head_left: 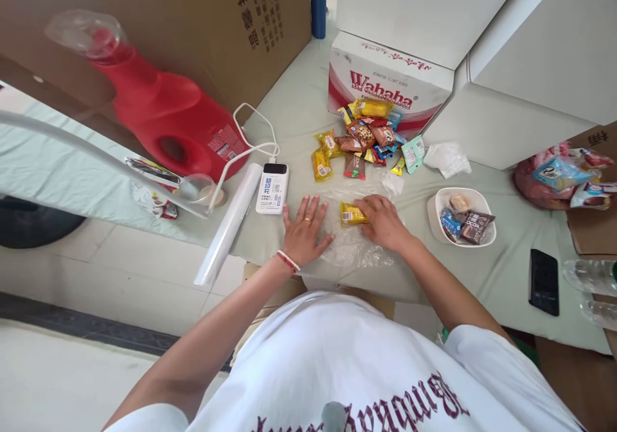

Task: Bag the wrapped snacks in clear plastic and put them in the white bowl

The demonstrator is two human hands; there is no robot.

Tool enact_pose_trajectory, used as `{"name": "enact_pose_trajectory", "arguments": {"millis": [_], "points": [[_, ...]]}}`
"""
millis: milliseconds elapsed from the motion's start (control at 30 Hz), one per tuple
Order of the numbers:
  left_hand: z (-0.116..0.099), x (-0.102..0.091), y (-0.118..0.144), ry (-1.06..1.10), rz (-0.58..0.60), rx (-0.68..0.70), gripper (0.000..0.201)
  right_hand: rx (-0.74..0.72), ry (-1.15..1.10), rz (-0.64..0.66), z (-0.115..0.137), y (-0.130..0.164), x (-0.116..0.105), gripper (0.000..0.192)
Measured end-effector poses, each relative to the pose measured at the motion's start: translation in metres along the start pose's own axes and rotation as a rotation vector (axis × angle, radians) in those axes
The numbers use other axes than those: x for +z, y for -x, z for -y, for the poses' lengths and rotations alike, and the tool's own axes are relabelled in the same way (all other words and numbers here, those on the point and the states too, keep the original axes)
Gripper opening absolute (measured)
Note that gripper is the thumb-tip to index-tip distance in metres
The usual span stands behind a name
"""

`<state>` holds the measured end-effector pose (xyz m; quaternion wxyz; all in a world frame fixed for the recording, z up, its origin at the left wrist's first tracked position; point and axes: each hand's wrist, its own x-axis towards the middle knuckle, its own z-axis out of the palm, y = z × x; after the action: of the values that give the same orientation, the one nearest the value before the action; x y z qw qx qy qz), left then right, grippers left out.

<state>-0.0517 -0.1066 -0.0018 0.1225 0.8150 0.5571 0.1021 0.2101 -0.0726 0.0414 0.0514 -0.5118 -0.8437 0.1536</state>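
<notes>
Yellow snack packet (351,214) on clear plastic sheet (357,252), btwn hands, R end covered by R hand (383,221); can't tell if gripped or just pressed. L hand (306,229) apart from R, palm down, fingers spread at sheet's L edge. Right beside L little finger: power bank (272,189), w/ white cable (260,145) in far end; film roll (229,226) alongside. Crowding far side: snack heap (361,137), backed by Wahaba carton (405,75). R of R hand: white tub (436,221) w/ few wrapped snacks (475,227), then phone (544,282) nr table (501,278) edge. Far L: red jug (164,107) nr big cardboard box (202,27).
</notes>
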Motion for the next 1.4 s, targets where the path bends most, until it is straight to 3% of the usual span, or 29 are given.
{"name": "enact_pose_trajectory", "arguments": {"millis": [67, 133, 200, 333, 400, 500, 567, 733, 800, 900, 933, 967, 1067, 1100, 1167, 1300, 1400], "points": [[0.004, -0.001, 0.011, 0.004, -0.048, 0.120, 0.058, -0.052, -0.084, -0.115, -0.008, 0.024, 0.002, 0.062], [0.011, -0.002, 0.018, 0.050, -0.009, 0.218, 0.051, -0.106, -0.155, -0.152, -0.019, 0.054, 0.005, 0.060], [0.021, -0.004, 0.021, 0.109, 0.074, 0.244, 0.057, -0.131, -0.187, -0.129, -0.028, 0.084, 0.014, 0.056], [0.045, -0.011, 0.020, 0.153, 0.225, 0.305, 0.089, -0.076, -0.243, -0.202, -0.034, 0.121, 0.039, 0.024], [0.052, -0.013, 0.018, 0.151, 0.261, 0.354, 0.082, -0.045, -0.308, -0.251, -0.034, 0.123, 0.040, 0.024], [0.053, -0.012, 0.011, 0.185, 0.225, 0.327, 0.040, -0.029, -0.447, -0.217, -0.037, 0.110, 0.022, 0.023], [0.049, -0.010, 0.001, 0.244, 0.168, 0.260, 0.032, -0.008, -0.546, -0.160, -0.042, 0.094, 0.004, 0.024], [0.039, -0.005, -0.027, 0.429, 0.046, 0.055, 0.045, 0.251, -0.817, 0.036, -0.062, 0.039, -0.024, 0.028], [0.036, -0.007, -0.030, 0.446, 0.072, 0.084, 0.053, 0.352, -0.914, 0.101, -0.067, 0.017, -0.028, 0.024], [0.030, -0.009, -0.026, 0.330, 0.113, 0.207, 0.095, 0.467, -0.992, 0.163, -0.070, -0.009, -0.032, 0.015], [0.027, -0.009, -0.025, 0.276, 0.101, 0.238, 0.098, 0.502, -1.004, 0.180, -0.070, -0.015, -0.033, 0.013], [0.024, -0.008, -0.023, 0.235, 0.075, 0.262, 0.090, 0.534, -1.009, 0.195, -0.071, -0.020, -0.035, 0.013], [0.015, -0.001, -0.025, 0.242, -0.035, 0.271, 0.033, 0.594, -1.004, 0.230, -0.072, -0.027, -0.038, 0.015], [0.013, 0.002, -0.028, 0.283, -0.074, 0.241, 0.025, 0.605, -1.001, 0.242, -0.073, -0.027, -0.037, 0.016], [0.012, 0.009, -0.036, 0.389, -0.157, 0.117, 0.034, 0.629, -0.993, 0.263, -0.075, -0.026, -0.034, 0.020], [0.017, 0.017, -0.052, 0.450, -0.330, -0.253, 0.039, 0.653, -0.922, 0.291, -0.081, -0.022, -0.028, 0.029], [0.017, 0.014, -0.052, 0.340, -0.453, -0.461, 0.024, 0.536, -0.573, 0.285, -0.083, -0.017, -0.039, 0.030]]}}
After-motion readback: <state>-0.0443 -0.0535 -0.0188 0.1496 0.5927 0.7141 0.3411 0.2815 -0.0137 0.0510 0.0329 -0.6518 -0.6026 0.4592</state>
